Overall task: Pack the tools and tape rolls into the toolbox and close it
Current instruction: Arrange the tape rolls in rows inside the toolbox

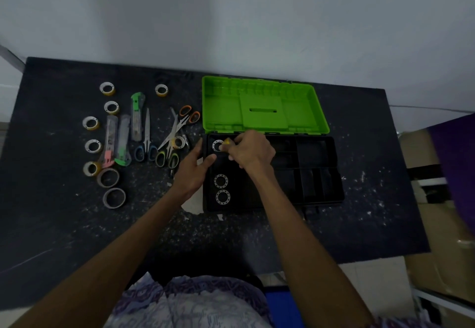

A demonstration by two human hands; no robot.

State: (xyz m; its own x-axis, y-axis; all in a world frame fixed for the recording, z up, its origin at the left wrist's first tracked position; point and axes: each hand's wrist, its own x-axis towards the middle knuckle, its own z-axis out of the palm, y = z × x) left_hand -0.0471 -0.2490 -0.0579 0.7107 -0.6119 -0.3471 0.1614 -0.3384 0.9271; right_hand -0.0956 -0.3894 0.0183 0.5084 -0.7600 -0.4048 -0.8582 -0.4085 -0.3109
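Head view: toolbox (321, 173) open on dark counter (359, 225), green lid (223, 112) tipped back. Right hand (253, 151), grip clenched on small tape roll (218, 145), holding it in toolbox's far-left compartment. Left hand (192, 171), grip released, fingers straight against toolbox's left wall. Two tape rolls (221, 181) already lie in near-left compartment. Left of toolbox on counter: more tape rolls (90, 123), utility knives (136, 114), three scissors (146, 135), all unpacked
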